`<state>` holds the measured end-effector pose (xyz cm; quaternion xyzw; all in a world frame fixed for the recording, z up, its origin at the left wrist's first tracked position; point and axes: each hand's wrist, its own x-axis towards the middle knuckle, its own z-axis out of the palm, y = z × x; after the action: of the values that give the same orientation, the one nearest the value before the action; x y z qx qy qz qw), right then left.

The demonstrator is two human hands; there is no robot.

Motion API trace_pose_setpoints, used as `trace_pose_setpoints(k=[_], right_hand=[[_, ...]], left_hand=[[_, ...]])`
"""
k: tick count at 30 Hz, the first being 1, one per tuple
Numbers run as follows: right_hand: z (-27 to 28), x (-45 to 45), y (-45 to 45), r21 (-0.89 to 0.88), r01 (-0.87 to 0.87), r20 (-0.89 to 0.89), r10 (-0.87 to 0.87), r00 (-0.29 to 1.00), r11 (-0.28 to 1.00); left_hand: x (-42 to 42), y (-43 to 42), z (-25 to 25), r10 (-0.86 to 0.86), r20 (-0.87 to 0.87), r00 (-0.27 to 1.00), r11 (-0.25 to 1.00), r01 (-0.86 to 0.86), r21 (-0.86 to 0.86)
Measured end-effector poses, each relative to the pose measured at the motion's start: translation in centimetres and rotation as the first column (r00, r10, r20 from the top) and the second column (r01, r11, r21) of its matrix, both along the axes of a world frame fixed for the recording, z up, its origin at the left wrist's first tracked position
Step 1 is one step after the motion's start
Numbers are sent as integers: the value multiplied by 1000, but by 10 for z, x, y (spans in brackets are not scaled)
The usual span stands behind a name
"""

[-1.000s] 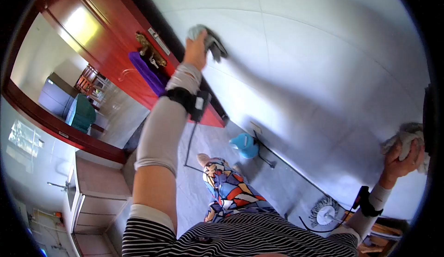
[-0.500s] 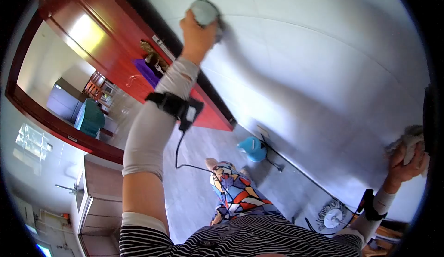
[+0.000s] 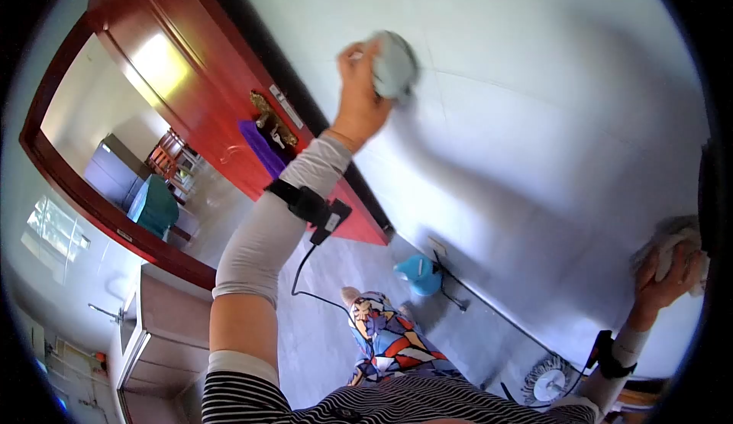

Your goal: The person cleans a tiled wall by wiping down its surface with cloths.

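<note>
My left hand (image 3: 360,109) is raised with its fingers closed round a round grey-green pad (image 3: 395,67). The pad is against or very close to the white tiled wall (image 3: 527,103), and its far side is blurred and dark-rimmed; I cannot tell its exact kind. At the far right, my right hand (image 3: 658,280) is closed on a crumpled pale grey cloth (image 3: 675,250), pressed to the same wall. Part of this cloth is cut off by the dark edge of the view.
A red door (image 3: 172,73) stands open at the left, with a purple cloth (image 3: 259,148) hanging by its handle. On the floor along the wall are a blue plastic object (image 3: 420,274), a black cable (image 3: 489,302) and a round bristly thing (image 3: 547,384).
My left hand and the pad have moved right and a little down across the wall. My right hand stays at nearly the same place with the cloth. The view has shifted slightly.
</note>
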<state>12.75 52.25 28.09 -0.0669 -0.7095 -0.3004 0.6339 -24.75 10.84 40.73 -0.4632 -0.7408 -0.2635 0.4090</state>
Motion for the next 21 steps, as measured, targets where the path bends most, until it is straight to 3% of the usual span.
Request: trace_pose_setpoints(k=[1,2,4,5,8,9,10,12,13,14,15,16,17,21], right_hand=[[0,0,-3,-8,-1,5,1,1000,1000],[0,0,-6,-15,-2,9,2,1000,1000],[6,2,-12,-31,-50,22,51,998,998],[9,2,-15,-36,-65,24,65,998,997],[13,3,-18,-1,-81,29,81,996,997],[10,5,-14,-13,-84,40,85,996,996],[10,5,-14,-19,-82,40,83,996,996],[13,4,-20,-31,-66,35,67,997,997],[11,2,-22,-35,-62,29,63,998,997],[9,1,-23,-40,-59,23,60,998,997],[6,1,-22,-62,-50,18,51,999,997],[6,0,-22,-71,-47,14,48,999,996],[7,0,-22,-80,-43,10,44,999,996],[12,-1,-26,-41,-82,25,83,996,996]], left_hand=[[-11,-4,16,112,17,994,989,-113,96],[-37,-12,33,91,198,976,970,-131,203],[-33,-14,86,-116,448,887,894,-104,437],[-63,-23,100,-252,421,871,827,-33,561],[-50,-25,151,-284,526,802,804,-100,586],[-24,-12,169,-426,578,696,719,-127,683],[-21,-5,174,-435,569,698,718,-113,687],[-15,6,180,-409,355,840,820,168,548],[-8,10,175,-387,357,850,900,263,349],[1,16,161,-324,231,917,919,247,308],[19,25,149,-149,-127,981,981,163,108],[34,30,136,-56,-365,930,998,66,16],[42,31,117,-106,-244,964,994,107,-8],[42,22,55,-89,-173,981,987,64,-147]])
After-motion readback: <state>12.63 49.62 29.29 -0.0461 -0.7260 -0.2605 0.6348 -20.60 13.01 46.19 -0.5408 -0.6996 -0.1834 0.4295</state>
